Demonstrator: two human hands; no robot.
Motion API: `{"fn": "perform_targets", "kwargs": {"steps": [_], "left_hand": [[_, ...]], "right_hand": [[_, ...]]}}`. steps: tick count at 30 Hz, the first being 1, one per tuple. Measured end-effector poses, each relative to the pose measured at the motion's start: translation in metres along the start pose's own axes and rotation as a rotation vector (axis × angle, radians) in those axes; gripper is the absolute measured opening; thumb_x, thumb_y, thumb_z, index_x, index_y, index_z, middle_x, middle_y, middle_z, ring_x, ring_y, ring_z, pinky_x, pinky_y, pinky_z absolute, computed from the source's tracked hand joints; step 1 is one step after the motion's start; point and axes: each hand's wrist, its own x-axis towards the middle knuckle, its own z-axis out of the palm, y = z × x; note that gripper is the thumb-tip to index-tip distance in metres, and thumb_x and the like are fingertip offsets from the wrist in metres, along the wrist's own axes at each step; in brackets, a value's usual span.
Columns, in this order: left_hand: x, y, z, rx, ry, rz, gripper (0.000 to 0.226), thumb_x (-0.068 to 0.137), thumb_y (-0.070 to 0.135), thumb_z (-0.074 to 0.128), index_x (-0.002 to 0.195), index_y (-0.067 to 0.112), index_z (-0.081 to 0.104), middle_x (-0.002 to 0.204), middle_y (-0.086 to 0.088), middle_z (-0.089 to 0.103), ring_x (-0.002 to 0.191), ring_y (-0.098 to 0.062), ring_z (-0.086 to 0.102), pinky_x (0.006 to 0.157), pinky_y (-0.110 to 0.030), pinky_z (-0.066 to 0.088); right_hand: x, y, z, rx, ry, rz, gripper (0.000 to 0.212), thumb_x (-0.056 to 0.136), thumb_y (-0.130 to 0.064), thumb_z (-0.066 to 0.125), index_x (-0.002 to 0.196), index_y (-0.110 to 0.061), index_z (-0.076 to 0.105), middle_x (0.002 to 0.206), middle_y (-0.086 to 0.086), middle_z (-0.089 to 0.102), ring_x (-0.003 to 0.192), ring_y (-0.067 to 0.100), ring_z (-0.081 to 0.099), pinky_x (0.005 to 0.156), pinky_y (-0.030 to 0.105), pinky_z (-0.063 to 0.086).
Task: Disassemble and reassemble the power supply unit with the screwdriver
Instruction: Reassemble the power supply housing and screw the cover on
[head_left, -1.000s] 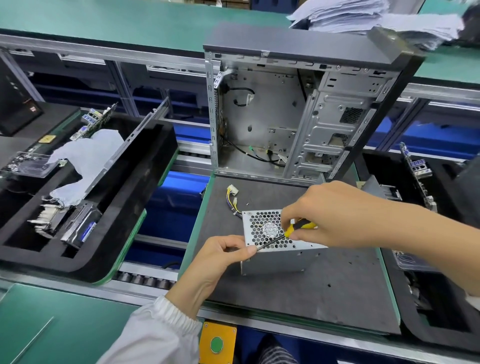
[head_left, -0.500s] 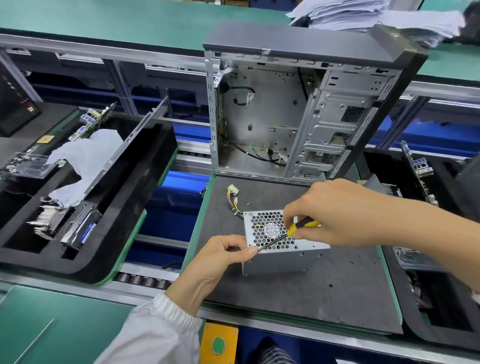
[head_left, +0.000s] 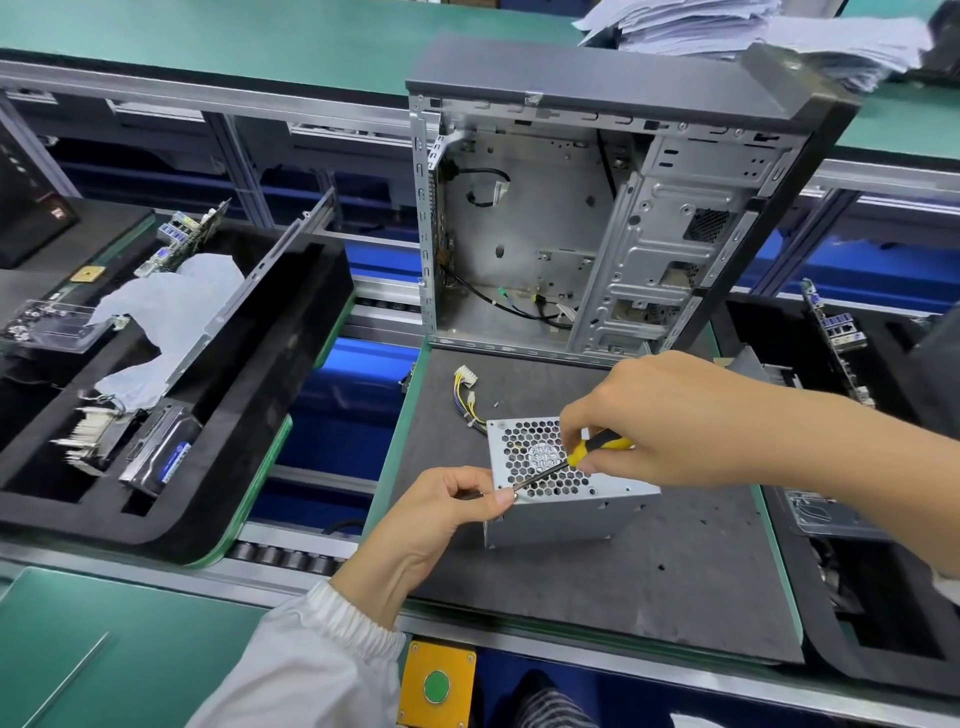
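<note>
Right grip (head_left: 670, 415) on screwdriver (head_left: 597, 449), over power supply unit (head_left: 571, 499)

The right hand (head_left: 670, 415) grips a yellow-and-black screwdriver (head_left: 566, 462), its tip at the near left corner of the power supply (head_left: 566, 499). The left hand (head_left: 441, 514) pinches at that corner. The supply sits on a grey mat (head_left: 649, 587) before an open computer case (head_left: 597, 223).

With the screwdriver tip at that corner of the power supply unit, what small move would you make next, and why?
Probably turn the screwdriver: the right hand grips its handle, its tip meets the near-left corner of the power supply unit, and the left hand steadies there.
</note>
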Motion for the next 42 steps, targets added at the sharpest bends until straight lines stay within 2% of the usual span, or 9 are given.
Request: {"fn": "perform_targets", "kwargs": {"steps": [7, 17, 23, 26, 32, 35, 37, 40, 42], "left_hand": [[-0.002, 0.003, 0.002, 0.006, 0.011, 0.005, 0.011, 0.068, 0.024, 0.075, 0.06, 0.017, 0.071, 0.097, -0.006, 0.074, 0.091, -0.013, 0.063, 0.088, -0.026, 0.042], [-0.004, 0.005, 0.004, 0.023, 0.007, -0.004, 0.025, 0.084, 0.009, 0.069, 0.063, 0.02, 0.076, 0.095, -0.003, 0.074, 0.092, -0.013, 0.062, 0.088, -0.023, 0.044], [-0.005, 0.005, 0.003, 0.044, 0.017, -0.001, 0.021, 0.086, 0.009, 0.069, 0.066, 0.015, 0.073, 0.103, -0.015, 0.073, 0.096, -0.019, 0.061, 0.098, -0.033, 0.041], [-0.005, 0.005, 0.004, 0.042, 0.027, 0.007, 0.017, 0.085, 0.008, 0.069, 0.069, 0.01, 0.07, 0.108, -0.019, 0.071, 0.098, -0.022, 0.06, 0.103, -0.038, 0.039], [-0.003, 0.005, 0.003, 0.055, 0.007, 0.005, 0.029, 0.086, 0.009, 0.068, 0.058, 0.017, 0.07, 0.09, -0.005, 0.071, 0.093, -0.019, 0.059, 0.098, -0.034, 0.039], [-0.004, 0.004, 0.002, 0.065, 0.001, 0.007, 0.033, 0.088, 0.01, 0.067, 0.056, 0.019, 0.07, 0.084, 0.0, 0.069, 0.091, -0.017, 0.058, 0.095, -0.032, 0.039], [-0.004, 0.006, 0.002, 0.066, -0.018, -0.003, 0.037, 0.089, 0.008, 0.065, 0.055, 0.02, 0.07, 0.082, 0.0, 0.068, 0.089, -0.015, 0.058, 0.092, -0.029, 0.04], [-0.003, 0.007, 0.003, 0.052, -0.021, -0.013, 0.032, 0.09, 0.005, 0.064, 0.061, 0.016, 0.073, 0.081, -0.001, 0.071, 0.085, -0.012, 0.06, 0.084, -0.022, 0.044], [-0.003, 0.005, 0.002, 0.01, 0.0, -0.027, 0.013, 0.089, 0.004, 0.064, 0.083, -0.003, 0.075, 0.1, -0.017, 0.073, 0.093, -0.017, 0.062, 0.093, -0.027, 0.043]], "right_hand": [[-0.001, -0.001, -0.004, -0.006, -0.008, -0.022, 0.016, 0.092, -0.045, 0.049, 0.102, -0.035, 0.058, 0.091, -0.014, 0.065, 0.077, 0.013, 0.052, 0.063, 0.027, 0.04], [0.005, -0.008, -0.011, -0.075, -0.042, -0.065, 0.016, 0.093, -0.039, 0.048, 0.103, -0.034, 0.059, 0.093, -0.01, 0.065, 0.083, 0.019, 0.059, 0.064, 0.028, 0.045], [0.008, -0.013, -0.017, -0.173, -0.017, -0.116, 0.013, 0.092, -0.036, 0.053, 0.104, -0.04, 0.054, 0.096, -0.013, 0.063, 0.086, 0.019, 0.058, 0.061, 0.027, 0.034], [0.009, -0.016, -0.017, -0.19, -0.006, -0.152, 0.025, 0.089, -0.023, 0.057, 0.105, -0.042, 0.056, 0.099, -0.015, 0.062, 0.092, 0.018, 0.058, 0.067, 0.029, 0.045], [0.015, -0.022, -0.02, -0.398, 0.003, -0.244, 0.033, 0.067, 0.004, 0.052, 0.083, -0.023, 0.058, 0.078, -0.004, 0.058, 0.079, 0.026, 0.055, 0.06, 0.032, 0.045], [0.02, -0.031, -0.024, -0.511, -0.04, -0.238, 0.024, 0.065, 0.007, 0.042, 0.062, -0.016, 0.034, 0.061, 0.0, 0.04, 0.064, 0.027, 0.049, 0.049, 0.026, 0.029], [0.023, -0.038, -0.025, -0.556, -0.081, -0.232, 0.03, 0.072, 0.002, 0.045, 0.06, -0.014, 0.023, 0.057, 0.002, 0.026, 0.047, 0.02, 0.035, 0.045, 0.022, 0.019], [0.035, -0.038, -0.022, -0.477, -0.195, -0.153, 0.024, 0.086, -0.012, 0.051, 0.07, -0.009, 0.034, 0.061, 0.003, 0.027, 0.047, 0.016, 0.027, 0.043, 0.024, 0.018], [0.042, -0.036, -0.024, -0.39, -0.255, -0.13, 0.022, 0.086, -0.019, 0.058, 0.094, -0.008, 0.041, 0.072, 0.005, 0.04, 0.049, 0.015, 0.032, 0.042, 0.026, 0.02]]}}
